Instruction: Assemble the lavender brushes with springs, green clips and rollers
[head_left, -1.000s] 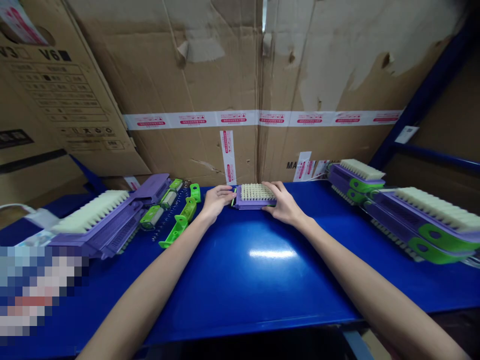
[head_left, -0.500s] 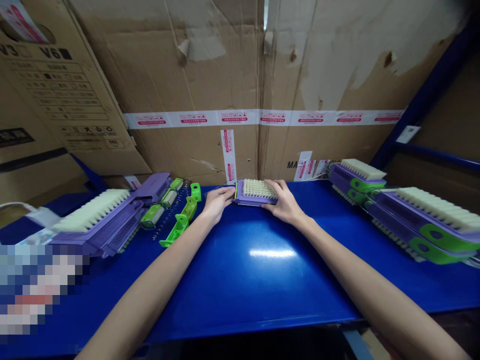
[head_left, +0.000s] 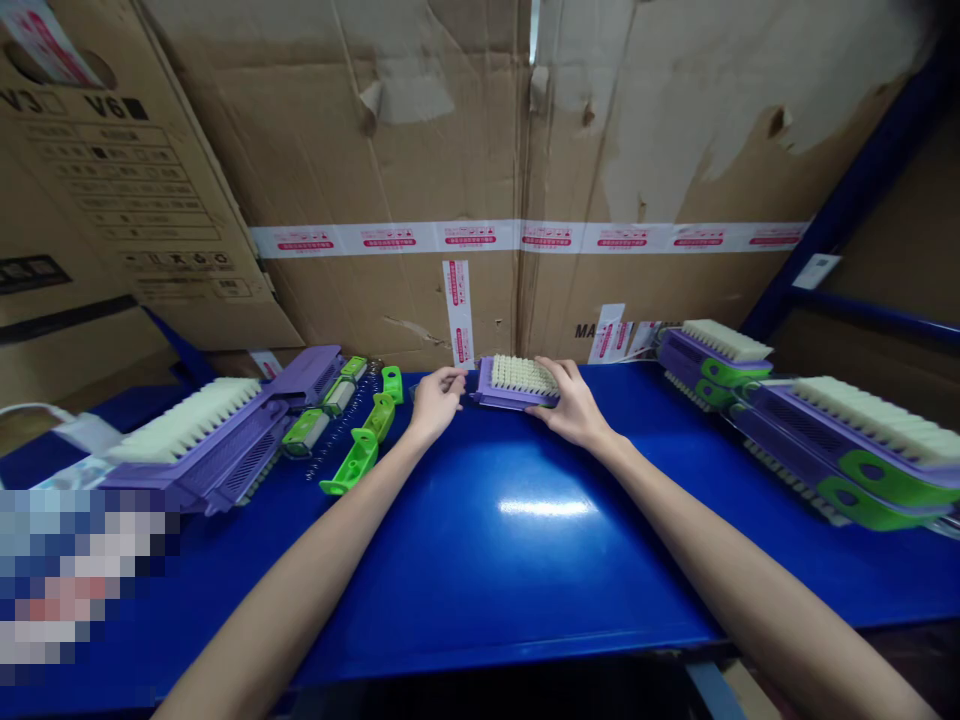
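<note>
A purple brush [head_left: 517, 378] with cream bristles facing up lies at the back of the blue table. My right hand [head_left: 574, 405] grips its right end, thumb at the front and fingers over the far side. Just off the brush's left end, my left hand [head_left: 436, 402] is closed with its fingertips pinched together. Whatever those fingers hold is too small or hidden to make out. Left of that hand, several bright green plastic end pieces [head_left: 355, 462] stand in a row beside small coiled springs [head_left: 324, 452].
Purple brushes [head_left: 187, 450] are stacked at the left, next to green-and-clear parts [head_left: 305, 432]. More brush stacks with green ends [head_left: 862, 430] line the right side. Cardboard [head_left: 375, 180] walls in the back of the blue table [head_left: 540, 580]; a blue post [head_left: 847, 210] rises at the right.
My left hand has come away from the brush's left end, leaving a small gap. A green edge seen at that end no longer shows there. The brush shifted slightly right.
</note>
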